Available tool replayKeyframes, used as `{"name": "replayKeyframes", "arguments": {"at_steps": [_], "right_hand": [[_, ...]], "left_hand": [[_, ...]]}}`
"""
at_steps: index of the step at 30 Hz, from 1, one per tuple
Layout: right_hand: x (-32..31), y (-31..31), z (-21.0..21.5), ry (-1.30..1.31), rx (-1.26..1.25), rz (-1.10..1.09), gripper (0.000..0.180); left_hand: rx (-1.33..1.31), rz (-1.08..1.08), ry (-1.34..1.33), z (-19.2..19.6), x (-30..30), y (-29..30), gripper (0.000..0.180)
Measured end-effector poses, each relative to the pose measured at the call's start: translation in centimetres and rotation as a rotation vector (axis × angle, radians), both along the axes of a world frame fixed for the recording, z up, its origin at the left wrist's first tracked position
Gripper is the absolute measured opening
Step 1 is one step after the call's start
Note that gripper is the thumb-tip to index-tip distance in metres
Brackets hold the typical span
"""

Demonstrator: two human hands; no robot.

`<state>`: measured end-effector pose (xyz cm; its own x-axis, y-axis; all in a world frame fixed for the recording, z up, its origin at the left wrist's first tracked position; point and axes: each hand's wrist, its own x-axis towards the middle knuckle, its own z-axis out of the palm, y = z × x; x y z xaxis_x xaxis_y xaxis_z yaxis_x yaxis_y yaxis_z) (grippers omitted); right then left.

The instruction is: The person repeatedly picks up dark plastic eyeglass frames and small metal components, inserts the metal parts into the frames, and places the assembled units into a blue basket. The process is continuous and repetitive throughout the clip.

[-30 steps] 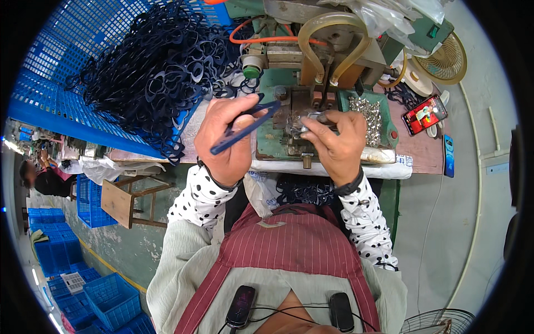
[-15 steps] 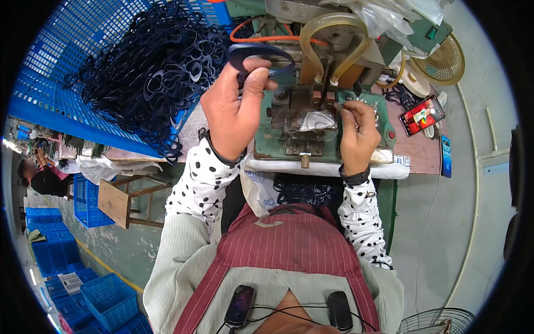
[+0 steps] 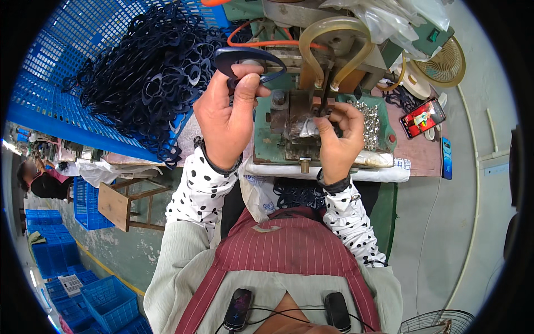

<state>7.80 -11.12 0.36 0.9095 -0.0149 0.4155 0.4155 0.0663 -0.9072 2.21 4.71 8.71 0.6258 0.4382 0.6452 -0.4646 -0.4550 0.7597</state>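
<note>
Raised to the left of the machine, my left hand (image 3: 230, 114) pinches a dark navy ring-shaped strap (image 3: 268, 54) between thumb and fingers. Low over the bench machine (image 3: 267, 146), my right hand (image 3: 343, 139) has its thumb and fingertips close together at the metal clamp below the two clear tubes (image 3: 359, 58). Whatever those fingertips hold is too small or too hidden to make out. A crumpled silvery piece (image 3: 307, 128) lies on the machine bed beside my right thumb. Many small shiny metal pieces (image 3: 364, 119) are spread on the green plate to the right of that hand.
A big blue basket (image 3: 72, 119) heaped with dark straps (image 3: 150, 78) stands at the left. On the right of the table are a phone with a lit screen (image 3: 423, 117) and a round fan (image 3: 439, 61). A wooden stool (image 3: 119, 203) and blue crates (image 3: 108, 300) stand on the floor.
My right hand has moved left from the metal pieces to the machine's clamp. My left hand, with the strap, has shifted slightly left and down.
</note>
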Motion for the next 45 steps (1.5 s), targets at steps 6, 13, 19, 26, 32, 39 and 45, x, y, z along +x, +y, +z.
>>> {"name": "replayKeyframes", "arguments": {"at_steps": [6, 13, 19, 26, 32, 39, 45], "right_hand": [[-0.5, 0.7, -0.1, 0.021, 0.249, 0.064, 0.033], [0.9, -0.8, 0.3, -0.199, -0.108, 0.030, 0.039], [-1.7, -9.6, -3.8, -0.216, -0.420, -0.201, 0.015], [-11.2, -18.6, -21.7, 0.087, -1.144, 0.215, 0.015], [-15.1, -19.1, -26.1, 0.579, -1.302, 0.615, 0.021], [-14.1, -19.7, -31.2, 0.432, -1.631, 0.627, 0.027], [-15.0, -20.7, -37.6, 0.196, -1.659, 0.343, 0.022]], "left_hand": [[-0.055, -0.031, 0.012, 0.1, -0.4, -0.4, 0.012], [0.522, 0.330, 0.019, -8.7, -2.7, 3.6, 0.013], [0.478, 0.494, 0.352, -22.2, -5.0, 10.8, 0.013], [0.700, 0.490, 0.402, -23.1, -4.7, 9.8, 0.021], [0.745, 0.446, 0.420, -23.1, -4.9, 10.1, 0.023], [0.764, 0.476, 0.435, -23.0, -4.6, 9.9, 0.021], [0.722, 0.416, 0.445, -23.0, -4.5, 10.1, 0.019]]}}
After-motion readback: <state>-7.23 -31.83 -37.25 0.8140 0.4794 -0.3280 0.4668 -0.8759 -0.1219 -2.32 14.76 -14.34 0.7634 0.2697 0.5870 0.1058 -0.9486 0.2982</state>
